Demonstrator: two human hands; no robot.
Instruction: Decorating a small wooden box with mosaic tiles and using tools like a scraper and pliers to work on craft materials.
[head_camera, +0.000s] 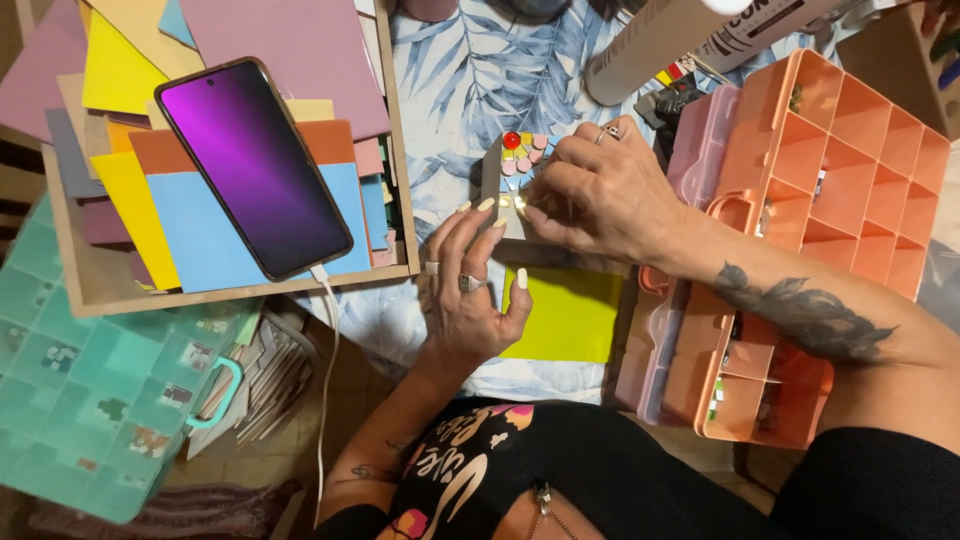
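A small square mosaic piece (512, 165) with a red bead and pink petal tiles lies on the leaf-print cloth (470, 80). My left hand (470, 285), wearing rings, steadies its near edge with the fingertips. My right hand (600, 195) covers the piece's right side, fingers pinched together over it; whatever they hold is too small to see. A yellow-green square tile (565, 315) sits just under my left hand.
A wooden tray (90, 290) of coloured tile sheets holds a phone (255, 165) with a cable. An open orange compartment box (830, 170) stands at right, a teal organiser box (90, 390) at lower left, a white tube (680, 35) at top.
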